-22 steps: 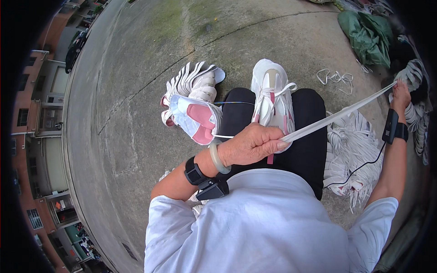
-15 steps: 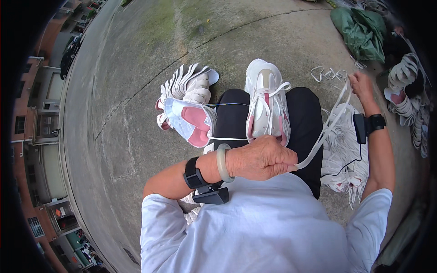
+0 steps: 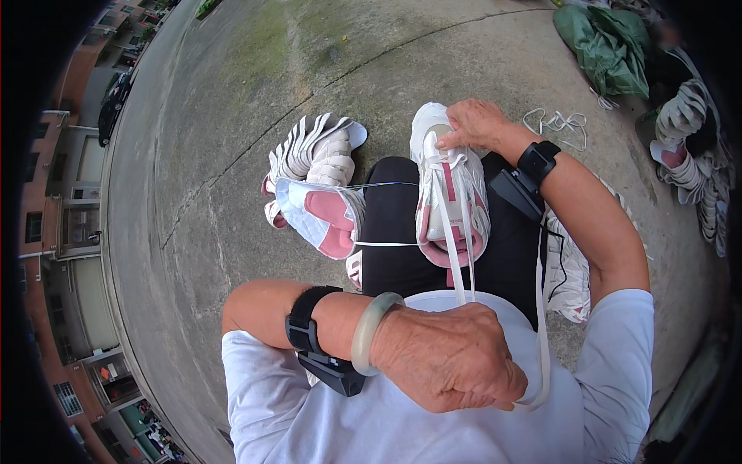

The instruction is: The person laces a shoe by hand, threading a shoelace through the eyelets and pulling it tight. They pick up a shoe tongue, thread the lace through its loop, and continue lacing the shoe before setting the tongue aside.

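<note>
A white and pink shoe upper [image 3: 452, 216] lies across my black-trousered thighs, toe pointing away from me. My left hand [image 3: 456, 359], with a pale bangle at its wrist, is closed in front of my chest on a flat white shoelace [image 3: 447, 232]. The lace's strands run taut from the eyelets back to this fist, and a loose length loops down at its right. At the toe end, my right hand [image 3: 479, 125] grips the upper, thumb by the lowest eyelets and fingers bent over the side. Its fingertips are partly hidden.
A curved stack of shoe uppers [image 3: 313, 151] sits on the concrete at the left, joined to mine by thin strings. Loose white laces [image 3: 558, 124] lie at the right, beyond more uppers [image 3: 570, 274]. A green sack [image 3: 607, 46] and further stacks [image 3: 680, 147] stand far right.
My right hand has let go of the lace and moved left onto the upper's toe end. My left hand has pulled back toward my chest, drawing the lace strands straight.
</note>
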{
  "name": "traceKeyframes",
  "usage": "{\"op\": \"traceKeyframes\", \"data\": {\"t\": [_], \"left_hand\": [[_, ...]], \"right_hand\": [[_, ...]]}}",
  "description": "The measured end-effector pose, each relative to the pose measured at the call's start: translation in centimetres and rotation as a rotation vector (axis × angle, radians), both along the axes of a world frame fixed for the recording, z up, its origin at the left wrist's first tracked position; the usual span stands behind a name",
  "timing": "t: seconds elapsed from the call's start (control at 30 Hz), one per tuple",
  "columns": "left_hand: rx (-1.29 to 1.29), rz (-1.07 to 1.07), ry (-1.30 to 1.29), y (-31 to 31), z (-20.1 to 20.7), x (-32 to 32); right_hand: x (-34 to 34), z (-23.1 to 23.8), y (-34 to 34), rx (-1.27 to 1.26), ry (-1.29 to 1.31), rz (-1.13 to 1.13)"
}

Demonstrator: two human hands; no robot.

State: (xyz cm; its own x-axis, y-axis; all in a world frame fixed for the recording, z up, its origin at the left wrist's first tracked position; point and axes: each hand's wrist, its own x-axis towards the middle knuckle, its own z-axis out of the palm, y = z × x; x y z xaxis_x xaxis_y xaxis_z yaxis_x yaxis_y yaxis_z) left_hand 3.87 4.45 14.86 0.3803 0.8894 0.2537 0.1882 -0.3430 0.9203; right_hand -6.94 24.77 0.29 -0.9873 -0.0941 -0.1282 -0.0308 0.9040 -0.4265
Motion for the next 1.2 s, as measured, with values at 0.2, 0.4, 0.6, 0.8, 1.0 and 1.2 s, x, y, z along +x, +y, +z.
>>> {"op": "traceKeyframes", "data": {"t": [0.2,0.4,0.6,0.8,1.0,1.2], "left_hand": [[-0.003,0.107,-0.012,-0.7,-0.8,-0.8],[0.108,0.159,0.013,-1.0,-0.6,-0.8],[0.079,0.17,0.006,-1.9,-1.3,-0.3],[0.082,0.17,0.021,-2.5,-1.1,-0.5],[0.097,0.202,0.039,-2.3,-1.0,-0.6],[0.086,0.24,0.031,-3.0,-0.9,-0.7]], "right_hand": [[1.5,1.2,-0.9,-0.145,0.032,-0.047],[5.1,0.3,-3.0,-0.241,0.322,0.173],[5.9,0.3,-4.4,-0.093,0.366,0.167],[5.0,0.5,-4.9,0.06,0.272,0.16],[0.4,3.1,-8.1,0.171,0.142,0.343],[-0.4,3.1,-5.0,-0.088,0.055,0.176]]}}
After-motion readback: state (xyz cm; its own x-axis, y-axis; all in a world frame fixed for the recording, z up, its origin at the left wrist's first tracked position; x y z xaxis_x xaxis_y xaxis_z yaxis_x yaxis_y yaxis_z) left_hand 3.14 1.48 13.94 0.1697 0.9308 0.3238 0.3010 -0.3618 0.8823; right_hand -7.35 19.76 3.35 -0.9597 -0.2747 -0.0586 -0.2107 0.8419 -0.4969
